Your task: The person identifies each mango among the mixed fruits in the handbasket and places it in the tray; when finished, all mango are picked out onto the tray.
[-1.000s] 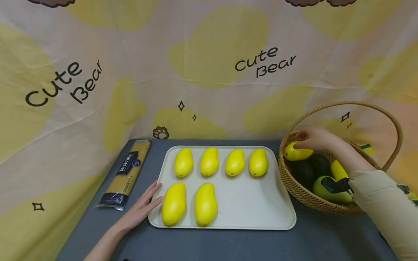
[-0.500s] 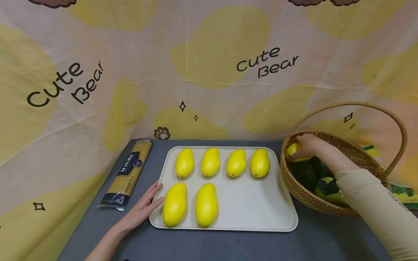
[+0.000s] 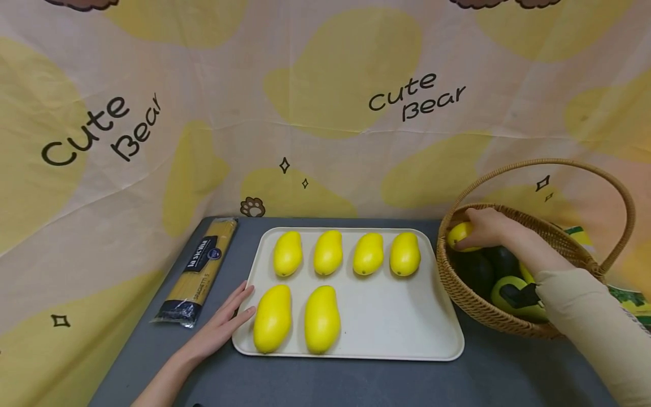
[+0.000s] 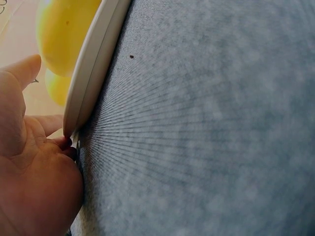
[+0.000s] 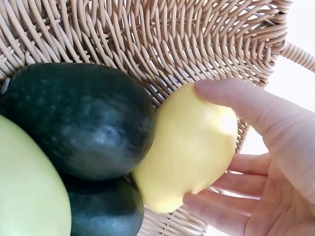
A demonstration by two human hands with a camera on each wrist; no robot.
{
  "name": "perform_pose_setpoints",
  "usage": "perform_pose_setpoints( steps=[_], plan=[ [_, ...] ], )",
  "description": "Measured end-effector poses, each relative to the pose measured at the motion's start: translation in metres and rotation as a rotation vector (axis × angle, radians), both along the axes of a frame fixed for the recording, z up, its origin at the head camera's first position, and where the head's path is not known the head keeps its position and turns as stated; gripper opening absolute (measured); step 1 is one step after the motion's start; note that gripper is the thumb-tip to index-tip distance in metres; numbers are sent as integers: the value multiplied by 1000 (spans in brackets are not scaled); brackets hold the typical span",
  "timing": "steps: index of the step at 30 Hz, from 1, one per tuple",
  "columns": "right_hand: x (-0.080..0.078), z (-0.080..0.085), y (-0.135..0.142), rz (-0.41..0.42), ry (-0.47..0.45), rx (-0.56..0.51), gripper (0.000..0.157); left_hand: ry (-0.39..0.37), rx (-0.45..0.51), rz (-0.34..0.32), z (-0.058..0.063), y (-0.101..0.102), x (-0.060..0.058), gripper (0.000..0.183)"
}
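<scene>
My right hand (image 3: pixel 490 226) reaches into the wicker basket (image 3: pixel 488 308) and grips a yellow mango (image 5: pixel 187 147), thumb on one side and fingertips on the other. Against that mango lies a dark green avocado-like fruit (image 5: pixel 88 118), with a second dark one (image 5: pixel 106 209) below it. My left hand (image 3: pixel 218 322) lies at the left rim of a white tray (image 3: pixel 391 316), fingers extended and fingertips at the edge. On the tray are four mangoes in a back row, such as this mango (image 3: pixel 287 253), and two in front, including this larger mango (image 3: pixel 322 319).
A packet of spaghetti (image 3: pixel 198 271) lies on the grey table (image 3: pixel 356 381) left of the tray. The basket's tall handle (image 3: pixel 539 162) arches over its opening. A light green fruit (image 3: pixel 519 299) sits in the basket, and a green-and-yellow packet (image 3: pixel 630 297) lies behind it.
My right hand has moved slightly down with the mango at the basket's far left side, and its fingers now cover more of the fruit. The left hand and tray keep their places.
</scene>
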State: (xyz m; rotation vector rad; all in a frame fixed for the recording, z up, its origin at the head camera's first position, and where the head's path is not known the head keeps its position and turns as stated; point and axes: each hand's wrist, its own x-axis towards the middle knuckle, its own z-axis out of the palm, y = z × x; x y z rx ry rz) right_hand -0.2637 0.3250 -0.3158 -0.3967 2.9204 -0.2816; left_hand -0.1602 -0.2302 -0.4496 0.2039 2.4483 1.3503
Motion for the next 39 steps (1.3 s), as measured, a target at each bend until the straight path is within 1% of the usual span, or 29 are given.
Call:
perform_pose_setpoints(
  steps=[3, 9, 11, 16, 21, 25, 28, 32, 35, 39],
  plan=[
    [3, 1, 4, 9, 16, -19, 68, -2, -5, 0, 0, 0, 0, 70],
    [10, 2, 12, 42, 51, -10, 67, -6, -18, 0, -1, 0, -1, 71],
    [14, 4, 14, 48, 59, -16, 67, -5, -19, -1, -1, 0, -1, 71],
    [28, 14, 18, 31, 90, -60, 66, 0, -10, -8, -2, -1, -1, 70],
    [49, 28, 17, -15, 99, -123, 66, -1, -8, -6, -1, -1, 0, 70],
    [69, 37, 15, -61, 76, -232, 63, 1, -9, -5, 0, -1, 0, 70],
    [86, 43, 13, -65, 63, -318, 59, 0, -4, -4, 0, -1, 0, 70],
    [106, 48, 8, -69, 73, -378, 57, 0, 3, -5, -1, -1, 0, 70],
    [118, 48, 1, -79, 88, -427, 57, 3, 6, -9, -1, -1, -1, 69],
    [131, 41, -12, -53, 90, -537, 57, 6, 7, -11, -1, 0, 0, 68]
  ],
)
